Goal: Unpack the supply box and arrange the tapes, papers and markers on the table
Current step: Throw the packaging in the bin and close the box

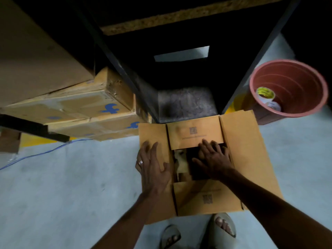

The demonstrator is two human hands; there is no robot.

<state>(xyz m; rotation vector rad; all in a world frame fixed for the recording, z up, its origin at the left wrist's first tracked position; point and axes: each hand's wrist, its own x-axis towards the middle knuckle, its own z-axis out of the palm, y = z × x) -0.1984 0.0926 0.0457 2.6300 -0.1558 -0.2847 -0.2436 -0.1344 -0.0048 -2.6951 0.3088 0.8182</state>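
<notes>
The person is opening a brown corrugated cardboard supply box (206,194) sitting on the pale grey floor (62,194), so the unpacking is only just starting. The left hand (152,166) is lying flat, fingers spread, pressing the left flap down. The right hand (213,157) is reaching into the dark gap with fingers extended; I cannot tell whether it is grasping anything. Next comes lifting the contents out (still dim, uncountable). Two tape rolls (265,94) are resting in one pink plastic bucket (305,83).

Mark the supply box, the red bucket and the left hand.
supply box (251,146), head view, right open flap.
red bucket (294,81), head view, inner wall.
left hand (152,164), head view, back of the hand.
</notes>
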